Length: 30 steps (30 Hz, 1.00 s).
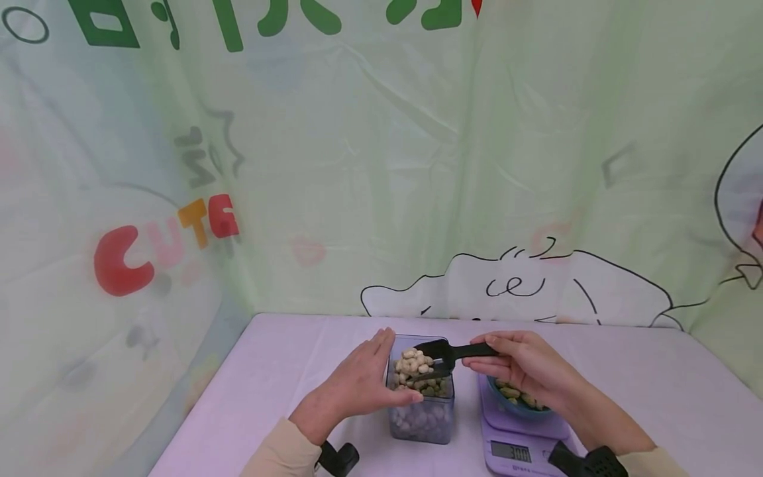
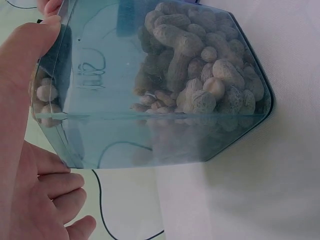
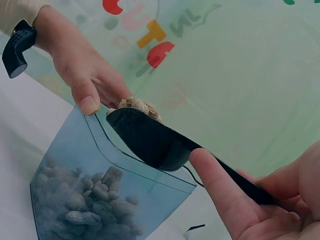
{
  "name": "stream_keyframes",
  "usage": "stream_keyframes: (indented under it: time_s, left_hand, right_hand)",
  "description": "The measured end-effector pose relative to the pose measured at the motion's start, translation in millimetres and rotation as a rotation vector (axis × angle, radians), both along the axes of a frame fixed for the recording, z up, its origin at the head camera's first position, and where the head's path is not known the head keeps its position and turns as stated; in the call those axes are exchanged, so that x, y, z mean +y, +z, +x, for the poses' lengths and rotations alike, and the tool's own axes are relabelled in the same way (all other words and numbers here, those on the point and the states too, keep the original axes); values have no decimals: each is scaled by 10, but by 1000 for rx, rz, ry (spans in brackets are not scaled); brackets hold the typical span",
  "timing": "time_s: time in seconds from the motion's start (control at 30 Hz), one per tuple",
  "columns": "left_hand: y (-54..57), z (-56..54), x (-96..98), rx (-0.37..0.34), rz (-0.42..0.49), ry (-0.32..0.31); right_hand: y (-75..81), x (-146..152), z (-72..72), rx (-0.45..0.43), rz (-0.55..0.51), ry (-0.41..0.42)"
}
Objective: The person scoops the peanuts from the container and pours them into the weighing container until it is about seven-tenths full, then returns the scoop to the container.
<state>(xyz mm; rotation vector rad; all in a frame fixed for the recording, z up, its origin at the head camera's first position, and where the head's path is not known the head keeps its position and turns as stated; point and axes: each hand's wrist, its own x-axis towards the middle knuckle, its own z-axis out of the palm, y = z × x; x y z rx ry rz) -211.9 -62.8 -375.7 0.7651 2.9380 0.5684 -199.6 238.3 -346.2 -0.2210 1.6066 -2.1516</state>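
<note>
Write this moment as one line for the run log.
left hand: steadies peanut tub | right hand: holds black scoop, peanuts in it, over tub | bowl: on scale, some peanuts inside

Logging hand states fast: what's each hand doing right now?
Left hand: thumb and fingers grip the clear peanut container.
Right hand: pinches the black scoop by its handle.

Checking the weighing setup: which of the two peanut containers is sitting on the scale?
The blue bowl under the right hand, on the purple scale. The clear square container stands on the table, held by the left hand.
</note>
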Motion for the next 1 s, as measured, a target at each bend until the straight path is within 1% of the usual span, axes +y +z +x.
stream_keyframes:
  time_s: [0.17,0.37,0.57,0.73,0.83,1.0]
  left_hand:
    - [8,2,-1,-5,1,-4]
    - [15,5,-7,2,-13,-16]
    - [31,6,0,3,-28,-22]
    - [40,5,15,-5,-23,-26]
    - [44,11,15,-12,-19,-22]
    - [63,25,4,-10,-22,-20]
  right_hand:
    - [62,41,25,7,-5,-21]
    - [99,114,44,29,-3,-30]
    - [132,218,76,11,-5,-58]
    - [151,324,104,6,3,-77]
    - [158,389,116,-8,-9,-82]
    - [149,491,127,0,-59,-81]
